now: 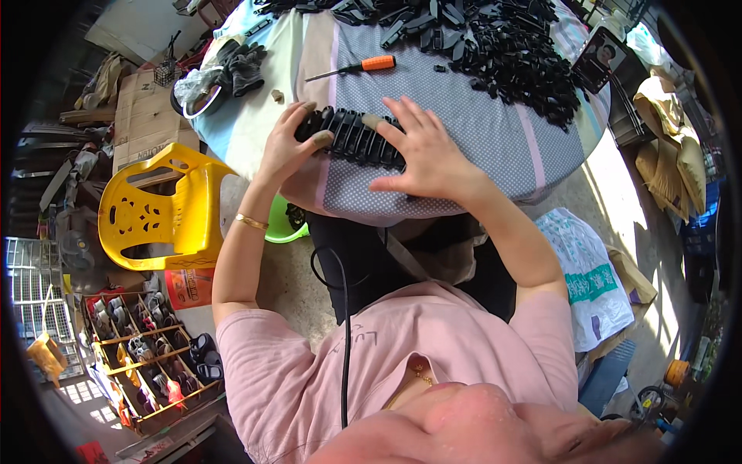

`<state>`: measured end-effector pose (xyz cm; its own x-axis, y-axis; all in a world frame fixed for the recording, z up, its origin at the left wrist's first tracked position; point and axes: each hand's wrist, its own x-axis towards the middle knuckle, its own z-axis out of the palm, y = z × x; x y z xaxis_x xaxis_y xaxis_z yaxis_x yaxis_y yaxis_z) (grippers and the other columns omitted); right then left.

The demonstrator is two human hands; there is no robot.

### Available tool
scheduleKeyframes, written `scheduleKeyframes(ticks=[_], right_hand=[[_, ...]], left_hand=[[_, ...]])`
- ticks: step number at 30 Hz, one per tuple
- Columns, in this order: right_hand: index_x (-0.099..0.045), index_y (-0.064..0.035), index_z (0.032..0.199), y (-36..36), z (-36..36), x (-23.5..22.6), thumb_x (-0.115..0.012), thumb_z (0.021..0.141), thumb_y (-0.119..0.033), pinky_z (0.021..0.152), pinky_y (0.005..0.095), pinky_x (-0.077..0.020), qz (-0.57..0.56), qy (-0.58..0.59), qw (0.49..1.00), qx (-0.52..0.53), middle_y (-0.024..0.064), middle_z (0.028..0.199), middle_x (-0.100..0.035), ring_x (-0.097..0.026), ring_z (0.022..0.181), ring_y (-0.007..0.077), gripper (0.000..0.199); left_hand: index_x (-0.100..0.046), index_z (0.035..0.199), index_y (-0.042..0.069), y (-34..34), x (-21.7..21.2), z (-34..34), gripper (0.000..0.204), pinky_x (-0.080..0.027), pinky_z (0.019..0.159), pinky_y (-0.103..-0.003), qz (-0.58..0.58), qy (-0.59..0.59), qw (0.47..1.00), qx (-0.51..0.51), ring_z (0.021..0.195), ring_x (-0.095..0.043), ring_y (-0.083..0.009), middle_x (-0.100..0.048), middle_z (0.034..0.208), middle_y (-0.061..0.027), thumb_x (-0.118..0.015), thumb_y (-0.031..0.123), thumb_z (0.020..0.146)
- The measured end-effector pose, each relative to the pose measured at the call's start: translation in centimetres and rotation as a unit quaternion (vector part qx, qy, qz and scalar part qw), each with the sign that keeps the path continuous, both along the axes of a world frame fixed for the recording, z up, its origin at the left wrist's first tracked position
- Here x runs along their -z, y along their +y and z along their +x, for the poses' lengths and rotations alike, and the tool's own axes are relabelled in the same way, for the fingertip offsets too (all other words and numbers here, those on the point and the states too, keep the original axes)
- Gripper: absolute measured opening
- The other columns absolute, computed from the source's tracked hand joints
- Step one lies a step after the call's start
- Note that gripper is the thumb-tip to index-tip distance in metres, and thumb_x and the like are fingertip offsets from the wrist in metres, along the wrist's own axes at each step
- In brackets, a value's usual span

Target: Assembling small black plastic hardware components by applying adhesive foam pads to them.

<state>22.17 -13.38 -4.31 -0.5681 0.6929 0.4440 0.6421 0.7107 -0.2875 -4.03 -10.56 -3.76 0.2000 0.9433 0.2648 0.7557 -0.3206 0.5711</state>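
A row of black plastic parts (pixel 352 138) lies packed side by side on the dotted cloth near the table's front edge. My left hand (pixel 287 143) is around the row's left end, thumb on the near side and fingers on the far side. At the right end is my right hand (pixel 429 155), its fingers spread and the index fingertip over the parts. Greyish coverings show on several fingertips. Beyond the row lies a screwdriver (pixel 377 63) with an orange handle.
A large heap of black parts (pixel 502 62) covers the table's far right, with a phone (pixel 599 58) at that edge. Dark gloves (pixel 241 68) lie far left. A yellow chair (pixel 166 205) and a green basin (pixel 280 220) stand below. A black cable (pixel 345 348) hangs before me.
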Motion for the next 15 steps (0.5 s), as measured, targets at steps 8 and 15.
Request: scheduleKeyframes(ticks=[8, 15], right_hand=[[-0.056, -0.0117, 0.117, -1.9, 0.8, -0.7, -0.066, 0.075, -0.041, 0.095, 0.0425, -0.0354, -0.059, 0.021, 0.998, 0.004, 0.0135, 0.118, -0.052, -0.048, 0.111, 0.0295, 0.052], [-0.064, -0.0053, 0.093, -6.5, 3.8, 0.1, -0.07, 0.069, -0.022, 0.081, 0.0362, -0.0408, -0.009, 0.132, 0.988, 0.073, 0.0078, 0.098, -0.061, -0.057, 0.091, 0.026, 0.03]], left_hand=[[-0.062, 0.109, 0.008, 1.0, -0.7, 2.7, 0.05, -0.043, 0.091, -0.036, 0.034, 0.048, 0.991, 0.117, 0.105, -0.054, -0.027, -0.058, 0.11, -0.0105, -0.074, 0.035, 0.068], [-0.064, 0.104, 0.005, 0.7, -1.2, 8.4, 0.044, -0.043, 0.091, -0.035, 0.035, 0.035, 0.963, 0.265, 0.104, -0.054, -0.0261, -0.06, 0.104, -0.0096, -0.075, 0.023, 0.066]])
